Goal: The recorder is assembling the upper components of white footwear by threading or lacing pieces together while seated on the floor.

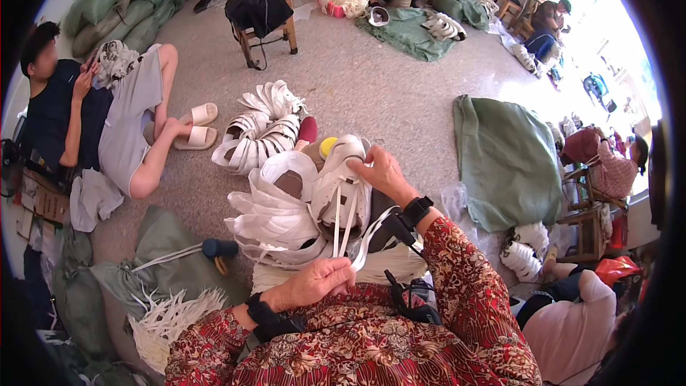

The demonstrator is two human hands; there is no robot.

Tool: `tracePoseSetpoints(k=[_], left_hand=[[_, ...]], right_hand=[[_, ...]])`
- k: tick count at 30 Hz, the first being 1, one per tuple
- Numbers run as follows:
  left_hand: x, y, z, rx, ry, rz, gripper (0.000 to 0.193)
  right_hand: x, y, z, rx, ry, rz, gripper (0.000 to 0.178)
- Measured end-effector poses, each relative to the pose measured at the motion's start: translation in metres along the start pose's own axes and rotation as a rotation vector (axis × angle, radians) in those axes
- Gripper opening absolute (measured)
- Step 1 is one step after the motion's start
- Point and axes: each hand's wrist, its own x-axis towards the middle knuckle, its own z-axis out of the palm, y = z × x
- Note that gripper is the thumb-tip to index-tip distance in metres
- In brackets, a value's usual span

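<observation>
Just above the lap, a white shoe upper (325, 189) is lying beside a fanned stack of white uppers (268, 225), and its white lace (349, 223) is running down in two strands toward the body. The left hand (314, 282) is keeping its fingers closed, seemingly around the lace near the lap, while the right hand (389, 175) is holding its thumb and forefinger close together at the upper's far end; whether anything thin is sitting between those fingertips, I cannot tell. Another length of lace is looping out to the right, near the right wristband (416, 211).

Good lacing is probably depending on a steady upper, so the right fingers should be bracing its edge without crumpling it. The two strands should be lying flat, untwisted and equally taut, with the loose loop staying clear of the wristband and of the bundled laces (411, 264) across the lap.
</observation>
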Motion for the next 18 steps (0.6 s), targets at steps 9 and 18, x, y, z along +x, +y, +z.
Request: tracePoseSetpoints(k=[9, 18], left_hand=[[0.006, -0.003, 0.010, 0.017, -0.178, -0.007, 0.030], [-0.014, 0.038, 0.022, -0.107, -0.117, 0.039, 0.030]], right_hand=[[0.004, -0.008, 0.001, 0.181, -0.032, -0.002, 0.055], [0.009, 0.009, 0.019, 0.163, 0.081, -0.042, 0.052]])
